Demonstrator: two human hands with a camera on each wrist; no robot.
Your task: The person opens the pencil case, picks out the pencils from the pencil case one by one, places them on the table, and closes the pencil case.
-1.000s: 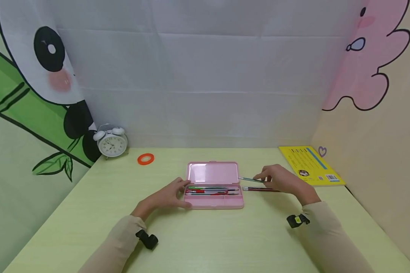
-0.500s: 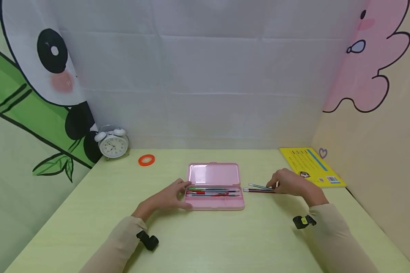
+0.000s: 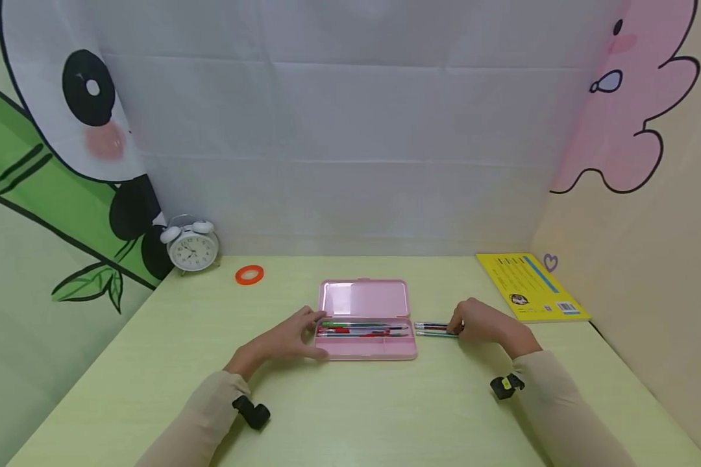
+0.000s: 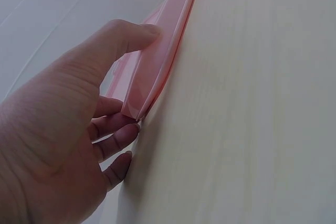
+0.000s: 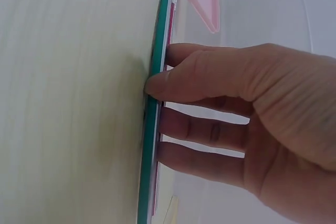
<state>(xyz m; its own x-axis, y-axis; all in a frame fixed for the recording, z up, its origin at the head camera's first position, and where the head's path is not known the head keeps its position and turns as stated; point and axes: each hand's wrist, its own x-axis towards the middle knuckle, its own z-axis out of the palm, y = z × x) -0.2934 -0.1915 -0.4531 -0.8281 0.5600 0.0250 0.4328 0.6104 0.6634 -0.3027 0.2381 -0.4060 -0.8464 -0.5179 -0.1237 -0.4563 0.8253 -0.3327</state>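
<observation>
An open pink pencil case (image 3: 367, 298) lies mid-table, with several pens (image 3: 356, 332) in its tray. My left hand (image 3: 292, 335) holds the case at its left end; in the left wrist view the thumb (image 4: 137, 35) presses on its side wall and the other fingers bend around its corner. Just right of the case, my right hand (image 3: 483, 322) pinches a few pencils lying on the table. Its thumb (image 5: 167, 85) sits on a green pencil (image 5: 148, 150) in the right wrist view. Alongside runs a dark red pencil (image 5: 170, 22), with the fingers against its far side.
A white alarm clock (image 3: 193, 249) stands at the back left, beside an orange ring (image 3: 249, 275) lying flat. At the back right, a yellow book (image 3: 530, 285) lies by the wall. A pale curtain (image 3: 350, 130) hangs behind the table.
My right hand first moved right with the green pencil, then came back left and toward me. That pencil now lies in front of the others. The left hand has stayed on the case.
</observation>
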